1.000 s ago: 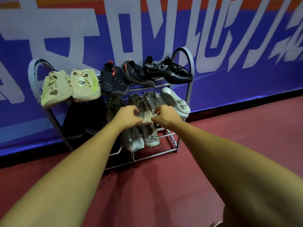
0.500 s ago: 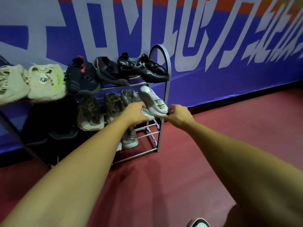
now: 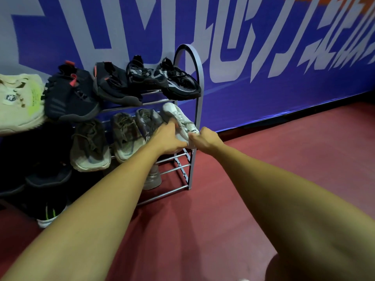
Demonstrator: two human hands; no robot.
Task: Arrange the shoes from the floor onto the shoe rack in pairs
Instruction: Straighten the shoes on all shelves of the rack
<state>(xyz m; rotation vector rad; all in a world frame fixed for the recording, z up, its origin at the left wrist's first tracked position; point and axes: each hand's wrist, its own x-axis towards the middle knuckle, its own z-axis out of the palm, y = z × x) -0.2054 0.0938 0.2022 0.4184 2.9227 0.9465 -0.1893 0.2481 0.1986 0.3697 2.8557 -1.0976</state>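
Shoe rack (image 3: pixel 199 88), middle shelf, right end: white shoe (image 3: pixel 175 112), toe pointing far. Your left hand (image 3: pixel 168 139) grips its left side, fingers curled over it. Your right hand (image 3: pixel 206 138) seems to pinch its near end; fingertips hidden.

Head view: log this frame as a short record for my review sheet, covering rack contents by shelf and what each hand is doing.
shoe rack: metal, arched end, against blue banner
top shelf: cream shoe, dark pair with red tabs, black mesh pair
middle shelf: olive pair, grey shoe, white shoe at right end
left hand: grips white shoe's side
right hand: pinches its near end
lower left: dark shoes, in shadow
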